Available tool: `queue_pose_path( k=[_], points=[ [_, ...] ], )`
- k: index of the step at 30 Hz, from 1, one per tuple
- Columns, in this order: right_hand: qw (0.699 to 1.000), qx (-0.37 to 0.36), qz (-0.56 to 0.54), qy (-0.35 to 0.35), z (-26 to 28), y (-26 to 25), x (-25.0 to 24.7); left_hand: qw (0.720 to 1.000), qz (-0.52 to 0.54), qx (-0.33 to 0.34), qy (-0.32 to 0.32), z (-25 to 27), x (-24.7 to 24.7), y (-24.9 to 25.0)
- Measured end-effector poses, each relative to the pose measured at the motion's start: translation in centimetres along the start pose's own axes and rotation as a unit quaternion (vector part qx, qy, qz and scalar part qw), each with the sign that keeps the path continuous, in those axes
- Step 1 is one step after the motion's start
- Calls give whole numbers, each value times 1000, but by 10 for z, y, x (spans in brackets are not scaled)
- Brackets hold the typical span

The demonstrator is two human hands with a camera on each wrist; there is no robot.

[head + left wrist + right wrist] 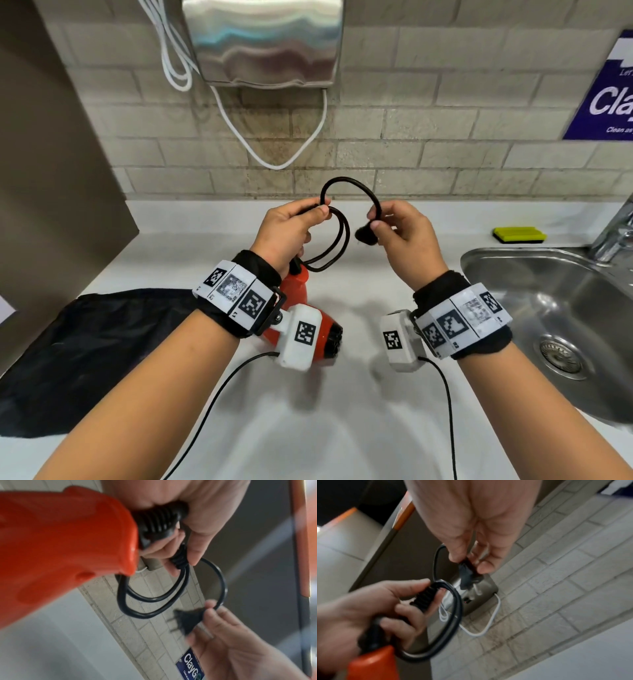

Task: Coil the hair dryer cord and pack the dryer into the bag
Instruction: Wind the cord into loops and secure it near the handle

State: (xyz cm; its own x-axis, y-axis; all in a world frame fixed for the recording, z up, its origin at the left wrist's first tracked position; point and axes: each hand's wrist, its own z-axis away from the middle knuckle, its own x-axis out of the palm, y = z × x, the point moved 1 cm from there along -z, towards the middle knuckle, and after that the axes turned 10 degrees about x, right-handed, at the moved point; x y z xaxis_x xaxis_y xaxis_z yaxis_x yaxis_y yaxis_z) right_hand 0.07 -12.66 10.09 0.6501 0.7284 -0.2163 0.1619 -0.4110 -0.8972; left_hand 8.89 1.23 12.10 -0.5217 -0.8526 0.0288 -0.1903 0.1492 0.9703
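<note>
Left hand (pixel 284 233) pinches coiled cord (pixel 337 240), apparently above dryer (pixel 298 284).

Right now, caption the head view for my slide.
Left hand holds coiled black cord; right hand pinches the plug.

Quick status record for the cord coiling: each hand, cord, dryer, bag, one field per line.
left hand: grips the gathered loops of the cord beside the dryer's strain relief
right hand: pinches the plug end
cord: two loops gathered, a last arc between the hands
dryer: orange, hanging below the left hand, not in the bag
bag: black, flat on the counter, left of the dryer
</note>
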Motion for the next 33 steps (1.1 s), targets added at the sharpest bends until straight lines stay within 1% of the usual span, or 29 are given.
queue_pose_path(
  k=[2,3,4,5,7,9,10,12,15,16,17,19,21,23,26,28,30,33],
  points=[
    [994,-33,-88,-51,2,-8,4,1000,-2,-6,-6,0,1,-1],
    [989,-34,-123,-75,3,-10,6,1000,-3,-10,-9,0,3,-1],
    [985,-30,-140,-91,3,-10,8,1000,-2,-14,-10,1,4,-1],
    [986,-30,-133,-93,4,-10,11,1000,3,-17,-9,0,4,-2],
    [995,-57,-52,-58,5,-8,15,999,28,-23,-10,1,5,-3],
    [994,-85,56,-29,6,-5,18,998,50,-29,-20,2,6,-3],
    [992,-86,85,-24,7,-3,19,998,53,-32,-28,3,6,-3],
    [992,-76,101,-7,10,0,22,997,54,-36,-52,5,6,-3],
    [990,-81,97,61,7,6,25,993,48,-40,-103,9,7,-2],
    [989,-91,90,71,4,8,26,991,40,-39,-119,10,8,-2],
    [990,-98,75,64,2,9,27,990,31,-37,-132,12,9,-2],
    [995,-85,44,11,0,12,28,990,15,-30,-139,12,10,-2],
    [995,-61,56,-48,2,14,28,991,20,-26,-128,10,9,-1],
    [992,-62,75,-78,6,21,27,993,41,-31,-104,8,6,-1],
    [991,-65,68,-91,13,39,20,993,83,-58,-62,3,2,0],
    [995,-34,49,-84,13,51,15,990,103,-78,-50,1,1,0],
    [995,-2,66,-79,10,59,11,988,111,-90,-52,2,3,-1],
    [992,53,67,-97,2,61,11,987,124,-91,-54,2,5,-2]
  ],
)
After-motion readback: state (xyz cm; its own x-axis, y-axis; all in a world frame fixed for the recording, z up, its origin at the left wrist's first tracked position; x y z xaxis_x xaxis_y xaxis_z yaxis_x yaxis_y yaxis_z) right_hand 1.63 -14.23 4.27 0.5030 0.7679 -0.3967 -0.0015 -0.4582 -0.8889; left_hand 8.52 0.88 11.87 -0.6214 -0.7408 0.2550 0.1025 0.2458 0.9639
